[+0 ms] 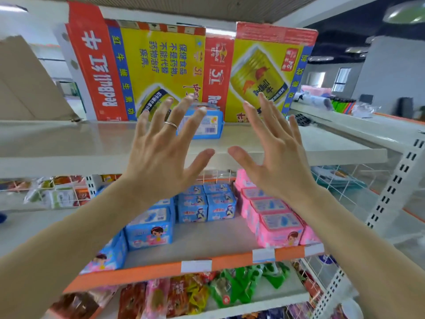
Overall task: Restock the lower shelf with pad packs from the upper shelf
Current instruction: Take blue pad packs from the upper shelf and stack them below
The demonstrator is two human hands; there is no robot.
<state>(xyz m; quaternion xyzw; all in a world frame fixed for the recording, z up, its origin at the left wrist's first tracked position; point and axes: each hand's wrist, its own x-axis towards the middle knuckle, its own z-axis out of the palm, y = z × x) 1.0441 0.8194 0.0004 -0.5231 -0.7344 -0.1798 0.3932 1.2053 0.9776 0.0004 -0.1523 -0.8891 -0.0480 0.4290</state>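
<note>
Left hand (pixel 161 148) and right hand (pixel 273 155) hover, fingers (pixel 161 113) spread wide and empty, before a blue plastic-wrapped pad pack (pixel 208 126) on the grey upper shelf (pixel 69 139). Probably light and squashy, it is best gripped by its sides.

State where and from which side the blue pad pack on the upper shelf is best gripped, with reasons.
Probably a two-handed grip on its left and right ends, coming from the front: the blue pad pack sits alone, ends free, with Red Bull cartons close behind blocking any rear approach.
</note>
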